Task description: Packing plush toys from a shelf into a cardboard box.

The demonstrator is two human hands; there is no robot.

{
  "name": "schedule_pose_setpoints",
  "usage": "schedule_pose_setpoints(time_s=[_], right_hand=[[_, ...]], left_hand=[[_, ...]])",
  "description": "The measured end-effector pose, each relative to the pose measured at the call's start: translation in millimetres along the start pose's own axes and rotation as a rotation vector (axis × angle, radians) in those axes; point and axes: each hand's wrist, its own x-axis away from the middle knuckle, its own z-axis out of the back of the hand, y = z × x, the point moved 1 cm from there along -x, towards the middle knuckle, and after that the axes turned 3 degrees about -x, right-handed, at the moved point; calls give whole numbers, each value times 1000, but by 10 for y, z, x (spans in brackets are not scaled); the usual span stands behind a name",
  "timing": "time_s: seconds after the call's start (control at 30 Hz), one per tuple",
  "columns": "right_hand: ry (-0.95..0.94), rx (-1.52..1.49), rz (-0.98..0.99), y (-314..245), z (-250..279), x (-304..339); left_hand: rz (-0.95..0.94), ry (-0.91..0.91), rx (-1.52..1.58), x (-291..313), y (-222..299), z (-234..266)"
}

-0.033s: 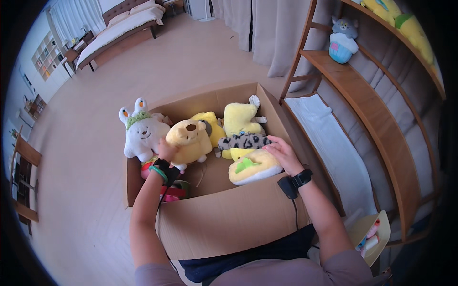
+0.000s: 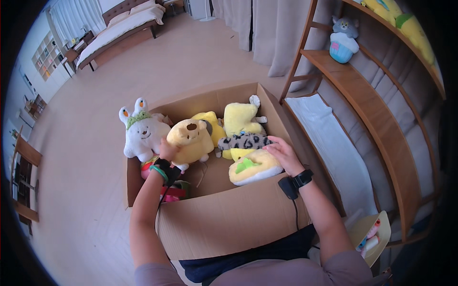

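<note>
Nearest the body, a cardboard box [image 2: 229, 221] stands with its front flap folded outward, a pale bin [image 2: 381, 248] holding small items off to the right. Inside the box, at its front right, lies a cream plush with a green patch [image 2: 255, 168]; the right hand [image 2: 285, 156] rests over its edge, fingers spread and loosely extended, the tips reaching a leopard-print plush [image 2: 244, 141] just behind. On the left, the left hand [image 2: 167, 150] touches the side of a tan plush toy [image 2: 193, 143], which sits tilted in the box; its fingers are partly hidden, so whether they grip cannot be told. A white plush [image 2: 145, 133] with upright ears leans beside it. Farther back are a wooden shelf [image 2: 362, 95], grey curtains [image 2: 281, 38] and a bed [image 2: 124, 28].
</note>
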Motion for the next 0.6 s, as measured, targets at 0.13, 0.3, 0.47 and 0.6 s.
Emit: schedule_pose_setpoints(time_s=[0.13, 0.3, 0.47, 0.6], right_hand=[[2, 19, -23, 3, 4, 2], [7, -18, 15, -1, -15, -14], [26, -25, 7, 8, -11, -39], [6, 20, 16, 42, -4, -42]], left_hand=[[-104, -316, 372, 16, 96, -107], [-221, -417, 379, 16, 106, -661], [-558, -338, -323, -178, -135, -1022], [-583, -385, -153, -126, -72, -849]])
